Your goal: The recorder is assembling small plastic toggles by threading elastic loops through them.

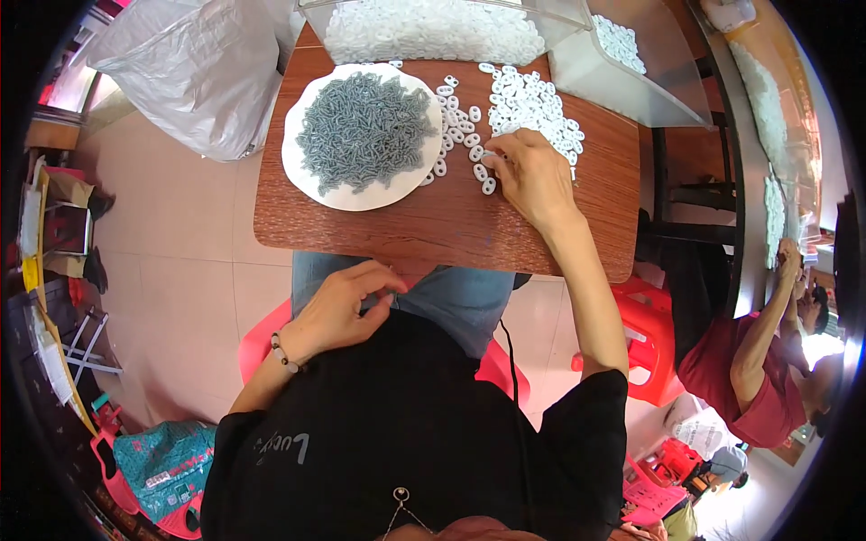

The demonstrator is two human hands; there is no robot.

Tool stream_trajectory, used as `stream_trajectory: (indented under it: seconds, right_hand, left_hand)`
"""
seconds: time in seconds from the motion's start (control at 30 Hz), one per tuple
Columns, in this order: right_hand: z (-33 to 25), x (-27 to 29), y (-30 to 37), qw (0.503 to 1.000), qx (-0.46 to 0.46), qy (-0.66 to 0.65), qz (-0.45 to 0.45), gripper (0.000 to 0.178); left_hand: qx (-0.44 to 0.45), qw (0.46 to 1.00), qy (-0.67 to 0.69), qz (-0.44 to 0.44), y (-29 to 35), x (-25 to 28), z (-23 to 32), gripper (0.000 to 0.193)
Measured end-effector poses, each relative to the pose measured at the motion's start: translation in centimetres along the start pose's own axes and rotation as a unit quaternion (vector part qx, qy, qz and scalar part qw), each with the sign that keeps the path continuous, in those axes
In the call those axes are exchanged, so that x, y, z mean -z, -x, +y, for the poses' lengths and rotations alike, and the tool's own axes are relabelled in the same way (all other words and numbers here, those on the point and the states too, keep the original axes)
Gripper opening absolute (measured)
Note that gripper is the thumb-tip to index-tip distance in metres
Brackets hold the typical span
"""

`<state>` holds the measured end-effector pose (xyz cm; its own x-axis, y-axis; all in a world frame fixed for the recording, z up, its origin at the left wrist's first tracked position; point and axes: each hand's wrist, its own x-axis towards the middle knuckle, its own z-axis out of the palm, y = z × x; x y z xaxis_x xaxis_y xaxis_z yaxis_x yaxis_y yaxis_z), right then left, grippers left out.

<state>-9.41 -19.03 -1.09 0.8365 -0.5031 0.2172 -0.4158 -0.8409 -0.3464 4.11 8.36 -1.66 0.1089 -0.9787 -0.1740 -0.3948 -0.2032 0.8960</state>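
My right hand (532,180) is over the brown wooden table (379,230), thumb and fingertips closed at a small white oval piece with two holes, partly hidden by the fingers. Several more white two-hole pieces (448,104) lie in a loose band to the left of it. A denser pile of the same pieces (532,104) spreads just beyond the hand. Near the table's front edge, above my lap, hovers my left hand (347,305), its fingers loosely bent and the thumb apart, with nothing visible in it. A white round plate (320,194) at the left bears a heap of small grey spring-like pieces (365,131).
A clear bin (433,32) full of white pieces stands along the table's far edge, another clear bin (622,86) at the far right. A white sack (194,77) sits left of the table, a red stool (645,343) at right. Another person (753,379) works at the right.
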Motion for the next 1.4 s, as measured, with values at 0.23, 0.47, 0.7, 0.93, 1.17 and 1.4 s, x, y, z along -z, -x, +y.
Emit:
stream_trajectory:
  seconds: [0.23, 0.47, 0.7, 0.93, 1.17, 1.4]
  right_hand:
    - [-0.3, 0.8, 0.6, 0.985, -0.095, -0.142, 0.01, 0.012]
    - [-4.7, 3.1, 4.4, 0.832, -0.201, -0.516, -0.043, 0.014]
    - [-6.8, 3.3, 6.4, 0.856, -0.196, -0.478, -0.021, 0.008]
    - [-6.7, 2.1, 7.3, 0.936, 0.085, -0.317, 0.122, 0.021]
    - [-7.5, 2.2, 7.7, 0.915, 0.015, -0.391, 0.098, 0.026]
    - [-7.6, 2.1, 7.8, 0.906, -0.061, -0.415, 0.046, 0.024]
  left_hand:
    - [-0.02, 0.989, 0.135, 0.056, -2.9, -0.1, 2.4, 0.013]
    - [0.076, 0.907, 0.412, 0.041, -6.2, -0.5, 4.2, 0.015]
    - [0.043, 0.909, 0.407, 0.08, -7.0, -1.7, 4.8, 0.023]
    - [0.114, 0.872, 0.476, -0.007, -6.0, -0.7, 4.9, 0.022]
    - [0.118, 0.867, 0.482, 0.047, -5.5, -0.7, 4.5, 0.019]
    - [0.07, 0.891, 0.443, 0.069, -5.7, -1.0, 4.7, 0.018]
